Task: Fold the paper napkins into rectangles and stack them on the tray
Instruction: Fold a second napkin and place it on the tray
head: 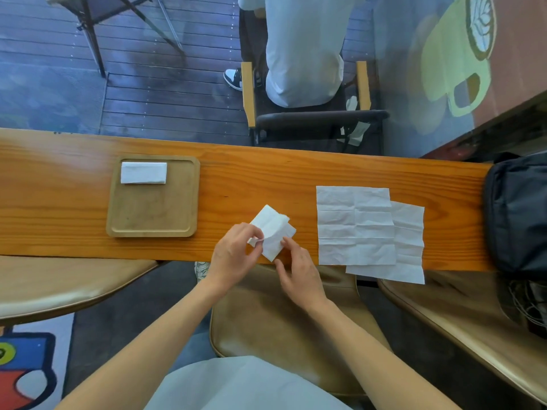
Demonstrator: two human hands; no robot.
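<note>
Person seated at a long wooden counter (266, 170), orange varnished pine with visible grain. Both hands work one napkin (273, 230) near the counter's near edge, centre of view. Left hand (236, 251) pinches the napkin's left corner between thumb and fingertips, fingers narrow and closed on the paper. Right hand (300, 272) rests just right of it, index finger extended and touching the near right edge, other fingers loosely curled; likely pinning the paper so the fold stays lined up, though whether it grips or only presses is hard to tell from this angle.

The napkin is partly folded, turned diagonally, with layers slightly offset at the far corner. Looks like a mid-fold step, not yet a clean rectangle. Thin, soft white tissue, so it probably needs a firm crease to hold shape.

Tray (189, 199) sits to the left, well apart from the hands: square wood, rounded corners, raised rim, pale matte surface. One folded napkin (143, 173) lies in its far left corner, a neat flat rectangle, presumably the start of the stack.

To the right, two open napkins (355, 226) lie flat and overlapping, the upper one square with a grid of crease lines, the lower one poking past the near edge of the counter. Kept within right-hand reach as the supply pile. Dark bag (518, 211) at far right.
</note>
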